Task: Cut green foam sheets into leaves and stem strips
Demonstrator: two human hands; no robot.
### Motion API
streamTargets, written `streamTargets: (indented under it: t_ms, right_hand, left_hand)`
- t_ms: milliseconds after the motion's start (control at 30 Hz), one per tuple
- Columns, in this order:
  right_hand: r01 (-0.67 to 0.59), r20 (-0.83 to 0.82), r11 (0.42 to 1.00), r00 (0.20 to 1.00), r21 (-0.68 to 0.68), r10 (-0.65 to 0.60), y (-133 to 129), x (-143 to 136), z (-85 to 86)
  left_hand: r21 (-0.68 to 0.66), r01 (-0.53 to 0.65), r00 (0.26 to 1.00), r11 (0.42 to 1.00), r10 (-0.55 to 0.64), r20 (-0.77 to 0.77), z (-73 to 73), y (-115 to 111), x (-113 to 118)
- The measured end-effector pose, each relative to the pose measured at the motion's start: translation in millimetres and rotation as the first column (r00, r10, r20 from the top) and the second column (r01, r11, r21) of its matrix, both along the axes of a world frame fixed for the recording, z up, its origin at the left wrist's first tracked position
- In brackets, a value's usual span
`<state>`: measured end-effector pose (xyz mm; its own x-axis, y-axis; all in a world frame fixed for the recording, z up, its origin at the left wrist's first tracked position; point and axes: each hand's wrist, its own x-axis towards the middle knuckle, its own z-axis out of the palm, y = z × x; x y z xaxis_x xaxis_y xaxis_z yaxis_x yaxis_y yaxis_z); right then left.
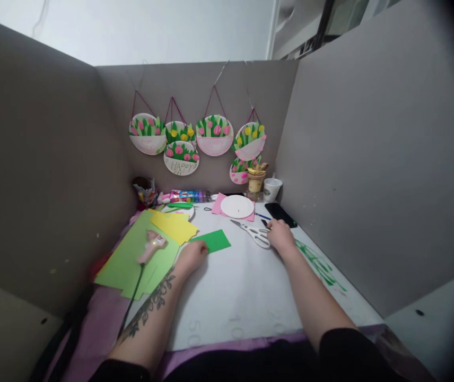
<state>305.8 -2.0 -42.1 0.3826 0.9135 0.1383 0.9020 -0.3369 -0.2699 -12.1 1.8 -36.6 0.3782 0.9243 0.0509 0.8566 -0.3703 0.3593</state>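
Observation:
My left hand (195,253) is closed on the near left edge of a dark green paper rectangle (218,241), which lies on the white table top. On the right, my right hand (281,236) has its fingers curled down beside the white handles of a pair of scissors (255,234). The scissors lie with their blades pointing away to the left. A small dark object (264,223) shows at my right fingertips; its kind is hidden. Just beyond are a white paper plate (237,207) on pink paper (216,204) and a blue pencil-like stick (262,216).
Light green sheets (121,260), yellow paper (175,227) and a corded glue gun (153,246) lie left. Green paper strips (320,262) and a black phone (280,215) are right. Cups (272,189) stand behind. Plate baskets with paper tulips (215,135) hang on the grey partition.

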Motion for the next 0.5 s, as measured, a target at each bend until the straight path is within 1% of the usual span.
streamTargets:
  t_ms: [33, 100, 200, 267, 333, 400, 467, 500]
  right_hand:
    - [0.021, -0.020, 0.999, 1.000, -0.048, -0.022, -1, 9, -0.9]
    - [0.003, -0.047, 0.992, 0.999, -0.127, -0.009, -3, 20, -4.7]
    - [-0.055, -0.041, 0.981, 0.998, -0.184, 0.048, -3, 22, -11.3]
    - [-0.058, -0.036, 0.976, 0.998, -0.209, 0.052, -2, 22, -14.5]
    - [-0.058, -0.052, 0.971, 0.998, -0.231, 0.048, -1, 22, -16.2]
    - [-0.056, -0.067, 0.970, 0.997, -0.237, 0.041, -2, 26, -15.4]
    - [-0.005, -0.053, 0.976, 0.999, -0.216, -0.006, -4, 30, -11.4]
    - [0.047, -0.033, 0.981, 0.998, -0.188, -0.054, -6, 31, -8.1]
  left_hand:
    - [-0.001, 0.008, 1.000, 1.000, -0.008, 0.001, 0.7, -1, 1]
    - [-0.011, 0.014, 1.000, 1.000, -0.014, 0.002, 1.5, -2, 3]
    - [-0.004, -0.022, 1.000, 1.000, 0.021, -0.010, 1.7, -1, 3]
    - [0.004, -0.058, 0.998, 0.998, 0.058, -0.021, 0.8, 1, 0]
    - [0.005, -0.074, 0.997, 0.997, 0.074, -0.027, -0.9, 3, -3]
    - [0.005, -0.063, 0.997, 0.998, 0.063, -0.034, -2.6, 5, -5]
    - [0.015, -0.039, 0.998, 0.999, 0.040, -0.045, -3.6, 6, -6]
    - [0.018, -0.028, 0.998, 0.999, 0.029, -0.051, -3.6, 7, -6]
